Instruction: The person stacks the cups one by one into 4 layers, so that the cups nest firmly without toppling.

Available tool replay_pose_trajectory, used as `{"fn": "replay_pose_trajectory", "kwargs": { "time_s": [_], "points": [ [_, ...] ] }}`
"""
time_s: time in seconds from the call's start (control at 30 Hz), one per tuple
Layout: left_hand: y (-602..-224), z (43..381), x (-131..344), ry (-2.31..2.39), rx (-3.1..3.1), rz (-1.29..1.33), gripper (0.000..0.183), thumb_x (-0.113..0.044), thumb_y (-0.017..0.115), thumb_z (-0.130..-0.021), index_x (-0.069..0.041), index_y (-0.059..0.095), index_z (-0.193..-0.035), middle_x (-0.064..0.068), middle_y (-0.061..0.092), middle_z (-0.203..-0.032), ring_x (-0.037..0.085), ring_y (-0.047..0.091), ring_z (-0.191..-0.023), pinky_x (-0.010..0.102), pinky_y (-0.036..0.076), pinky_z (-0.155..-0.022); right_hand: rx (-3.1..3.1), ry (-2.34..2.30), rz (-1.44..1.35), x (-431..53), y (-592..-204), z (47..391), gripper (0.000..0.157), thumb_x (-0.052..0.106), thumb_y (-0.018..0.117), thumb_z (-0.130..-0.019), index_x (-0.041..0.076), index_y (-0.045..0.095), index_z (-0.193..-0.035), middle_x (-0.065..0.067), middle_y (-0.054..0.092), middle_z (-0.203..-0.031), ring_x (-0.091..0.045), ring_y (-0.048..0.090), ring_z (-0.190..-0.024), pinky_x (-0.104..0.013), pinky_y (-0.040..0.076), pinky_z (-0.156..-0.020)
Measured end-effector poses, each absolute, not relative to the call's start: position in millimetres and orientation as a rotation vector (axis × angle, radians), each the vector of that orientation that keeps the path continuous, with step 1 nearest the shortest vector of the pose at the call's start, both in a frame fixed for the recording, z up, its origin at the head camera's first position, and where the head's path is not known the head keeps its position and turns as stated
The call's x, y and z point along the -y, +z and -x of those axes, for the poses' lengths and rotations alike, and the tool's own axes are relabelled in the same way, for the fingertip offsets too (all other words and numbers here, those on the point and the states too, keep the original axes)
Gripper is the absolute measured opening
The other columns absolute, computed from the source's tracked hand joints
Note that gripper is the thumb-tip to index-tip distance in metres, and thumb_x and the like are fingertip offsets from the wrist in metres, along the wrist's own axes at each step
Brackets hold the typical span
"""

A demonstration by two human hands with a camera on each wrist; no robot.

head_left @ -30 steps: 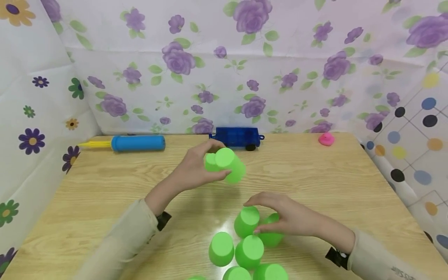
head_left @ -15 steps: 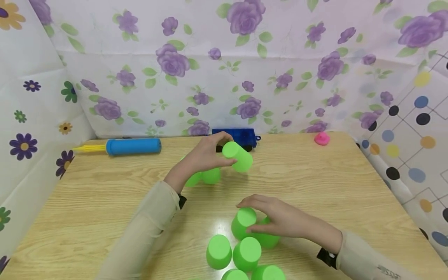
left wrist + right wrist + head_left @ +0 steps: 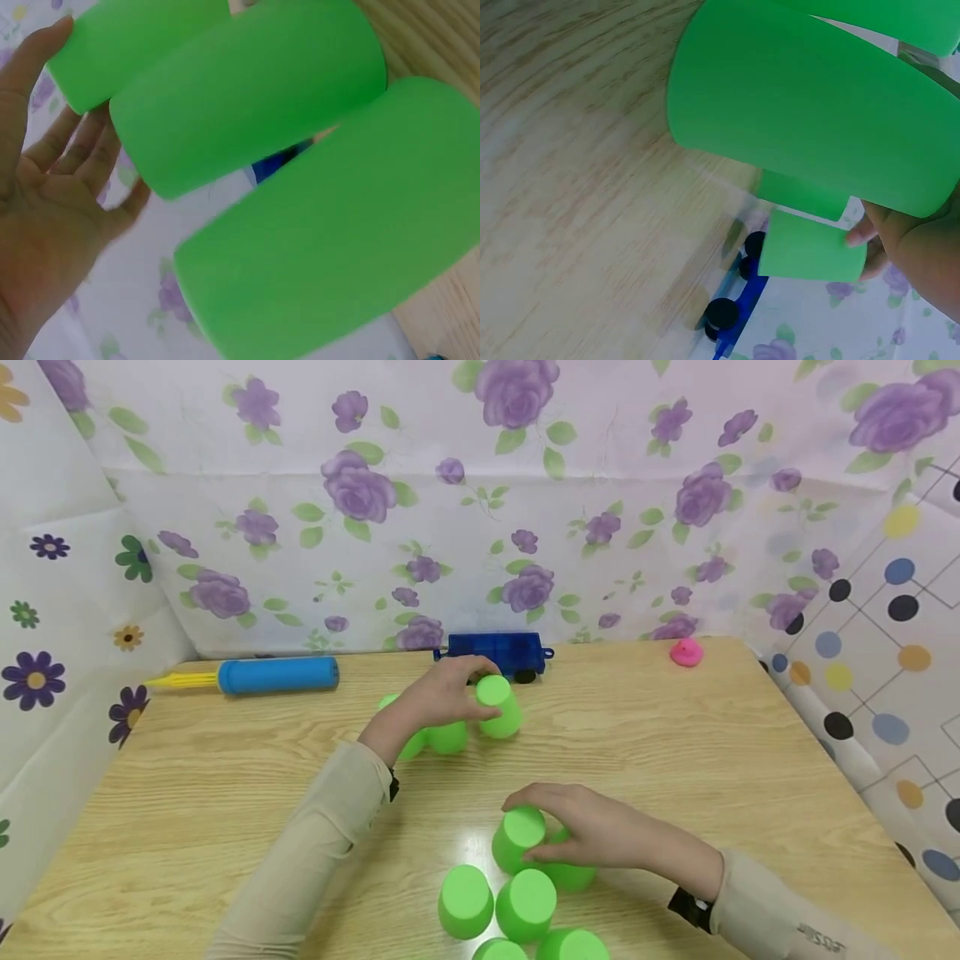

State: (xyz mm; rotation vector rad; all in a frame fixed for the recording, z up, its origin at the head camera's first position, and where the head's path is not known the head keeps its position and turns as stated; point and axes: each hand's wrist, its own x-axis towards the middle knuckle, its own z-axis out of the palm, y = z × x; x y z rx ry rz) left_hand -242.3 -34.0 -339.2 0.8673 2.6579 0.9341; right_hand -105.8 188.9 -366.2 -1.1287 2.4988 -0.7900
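My left hand [image 3: 442, 695] pinches a bright green plastic cup [image 3: 500, 714] between thumb and fingers, in front of the blue toy wagon. The cup stands bottom up at the table surface. Two more green cups, one of them [image 3: 447, 737] partly hidden by the left wrist, stand beside it; in the left wrist view the nearest cup [image 3: 337, 232] looms large. My right hand [image 3: 607, 827] grips another upturned green cup [image 3: 517, 843], fingers at its far side and thumb at the near one. Behind that thumb a further cup [image 3: 573, 875] is half covered.
Several upturned green cups, such as this one [image 3: 465, 902], cluster at the front middle. Along the back lie a blue hand pump [image 3: 279, 676] with a yellow nozzle, the blue toy wagon [image 3: 510, 652] and a pink toy duck [image 3: 686, 652]. Flowered cloth [image 3: 450, 527] walls the wooden table [image 3: 675, 735].
The left hand has parted one cup from two others, which now stand to its left. Its cup went from tilted to upright, bottom up. The right hand has closed in round its cup.
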Motion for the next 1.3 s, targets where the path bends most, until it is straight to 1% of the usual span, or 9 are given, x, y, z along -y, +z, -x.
{"fn": "replay_pose_trajectory", "kwargs": {
  "time_s": [0.17,0.27,0.4,0.53,0.73,0.93,1.03,1.23,1.3],
  "points": [
    [-340.0,239.5,29.8,0.854,-2.724,-0.878,0.052,-0.031,0.077,-0.077,-0.010,0.057,-0.121,0.003,0.061,-0.112,0.020,0.057,-0.102,0.034,0.048,-0.086,-2.505,-0.721,1.119,-186.9,-363.5,105.4,0.050,0.035,0.067,-0.086,0.016,0.051,-0.129,0.006,0.056,-0.126,-0.007,0.053,-0.114,-0.028,0.046,-0.095],
    [-339.9,238.6,27.3,0.812,-2.738,-0.882,0.052,-0.031,0.076,-0.078,-0.010,0.057,-0.121,0.003,0.061,-0.112,0.021,0.057,-0.103,0.035,0.047,-0.087,-2.512,-0.687,1.134,-186.1,-362.5,106.1,0.050,0.034,0.067,-0.086,0.015,0.050,-0.129,0.005,0.056,-0.126,-0.007,0.054,-0.113,-0.027,0.046,-0.094],
    [-338.5,241.0,24.7,0.715,-2.760,-0.866,0.052,-0.034,0.076,-0.078,-0.011,0.059,-0.121,0.003,0.062,-0.114,0.023,0.057,-0.106,0.041,0.040,-0.094,-2.504,-0.691,1.129,-186.5,-359.8,108.4,0.050,0.032,0.068,-0.086,0.014,0.050,-0.130,0.005,0.056,-0.125,-0.007,0.054,-0.112,-0.026,0.046,-0.093],
    [-339.9,244.4,24.8,0.652,-2.778,-0.837,0.053,-0.035,0.076,-0.077,-0.012,0.059,-0.122,0.004,0.063,-0.114,0.024,0.057,-0.108,0.045,0.033,-0.098,-2.487,-0.705,1.100,-186.9,-358.0,109.5,0.051,0.031,0.068,-0.086,0.015,0.050,-0.130,0.005,0.056,-0.125,-0.007,0.054,-0.111,-0.026,0.046,-0.093],
    [-350.4,243.9,29.3,0.668,-2.755,-0.831,0.052,-0.036,0.076,-0.077,-0.014,0.059,-0.121,0.002,0.064,-0.111,0.023,0.059,-0.103,0.048,0.029,-0.102,-2.479,-0.696,1.116,-186.4,-363.0,107.6,0.051,0.034,0.066,-0.087,0.014,0.049,-0.131,0.004,0.056,-0.127,-0.009,0.054,-0.114,-0.027,0.046,-0.095],
    [-352.0,243.7,34.6,0.698,-2.760,-0.846,0.053,-0.037,0.076,-0.077,-0.015,0.058,-0.122,0.002,0.064,-0.114,0.022,0.059,-0.105,0.049,0.026,-0.104,-2.488,-0.712,1.117,-185.5,-361.8,107.3,0.051,0.033,0.066,-0.087,0.015,0.049,-0.132,0.004,0.055,-0.128,-0.009,0.053,-0.115,-0.029,0.045,-0.096],
    [-351.2,242.9,36.3,0.668,-2.758,-0.845,0.057,-0.038,0.075,-0.078,-0.015,0.056,-0.125,0.002,0.062,-0.118,0.022,0.056,-0.111,0.050,0.023,-0.106,-2.489,-0.706,1.102,-184.5,-361.9,106.5,0.052,0.033,0.067,-0.087,0.016,0.049,-0.133,0.005,0.054,-0.130,-0.009,0.051,-0.117,-0.029,0.044,-0.097],
    [-350.8,240.2,39.7,0.629,-2.794,-0.862,0.065,-0.043,0.075,-0.077,-0.017,0.051,-0.131,0.003,0.053,-0.132,0.023,0.044,-0.127,0.057,0.005,-0.111,-2.511,-0.686,1.101,-184.6,-362.8,104.0,0.054,0.034,0.067,-0.086,0.018,0.049,-0.134,0.004,0.054,-0.131,-0.010,0.051,-0.119,-0.031,0.044,-0.098],
    [-349.5,237.5,42.6,0.659,-2.807,-0.864,0.066,-0.044,0.074,-0.077,-0.017,0.050,-0.133,0.004,0.050,-0.135,0.025,0.040,-0.130,0.057,0.003,-0.112,-2.522,-0.683,1.103,-185.3,-362.5,103.1,0.054,0.034,0.068,-0.086,0.018,0.049,-0.134,0.004,0.054,-0.131,-0.010,0.051,-0.119,-0.031,0.044,-0.098]
  ]
}}
